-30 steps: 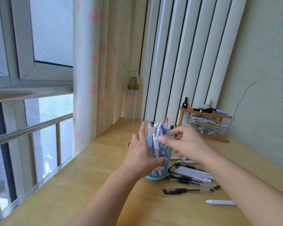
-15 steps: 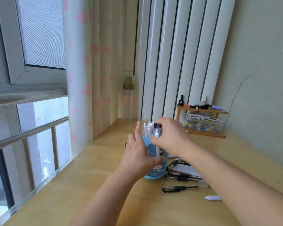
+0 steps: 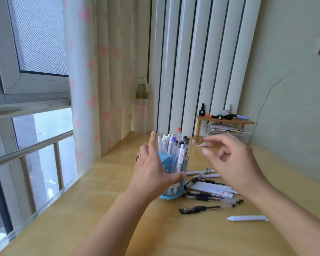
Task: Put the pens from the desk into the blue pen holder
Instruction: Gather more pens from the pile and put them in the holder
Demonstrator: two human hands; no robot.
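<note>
Standing upright on the pale wooden desk, the translucent blue plastic pen holder is crammed with slim white and dark-capped pens whose long axes run vertically, tips down and caps up. The left hand wraps its left side, thumb pressed across the near wall and index finger straight up; a red ring sits on one finger. The right hand, which half a second ago was on the pen tops, now hovers right of the holder, loosely spread and holding nothing. Right of the holder, loose pens lie flat in a heap, long axes mostly left to right. Nearer, a black-grip clear pen and a white pen lie apart.
</note>
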